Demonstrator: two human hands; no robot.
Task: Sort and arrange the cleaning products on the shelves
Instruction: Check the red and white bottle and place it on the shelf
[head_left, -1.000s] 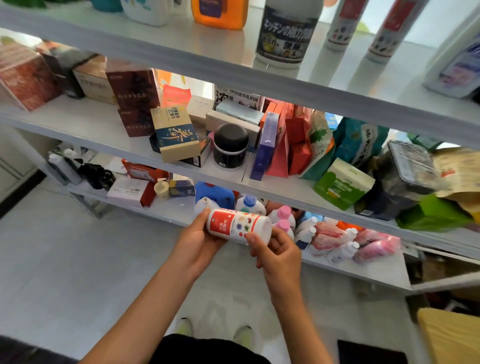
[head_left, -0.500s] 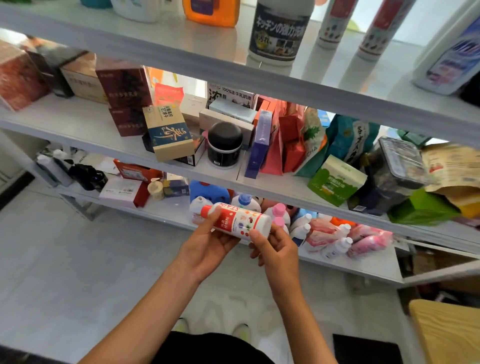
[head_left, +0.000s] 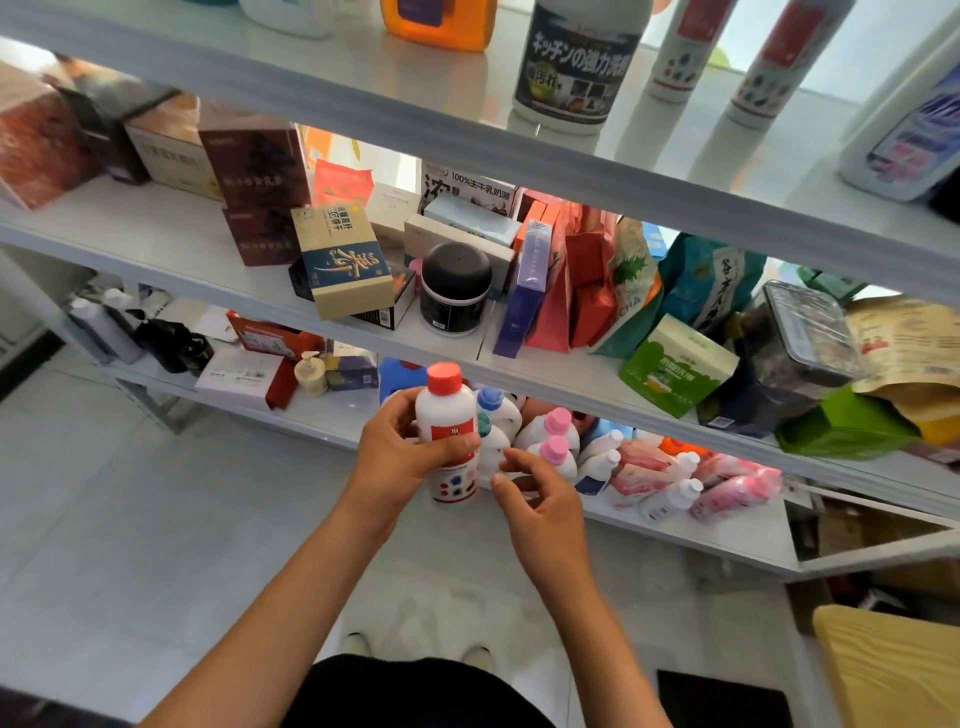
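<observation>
Head view: 1 white bottle (head_left: 448, 436) stands upright, red cap up, clamped in the left hand (head_left: 400, 457) before the lower shelf (head_left: 332, 431). Right hand (head_left: 540, 493) hovers just beside it, fingers (head_left: 511, 460) loosely apart (empty), nearer the pink-capped bottles (head_left: 556, 436).

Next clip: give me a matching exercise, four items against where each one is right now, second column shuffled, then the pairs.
Items
1. red-capped white bottle
2. black jar
3. orange jug
4. pink-capped bottles

Places
A. top shelf
B. lowest shelf, among white bottles
C. gripped upright in the left hand
D. middle shelf, beside a purple box

Pairs: 1-C, 2-D, 3-A, 4-B
</observation>
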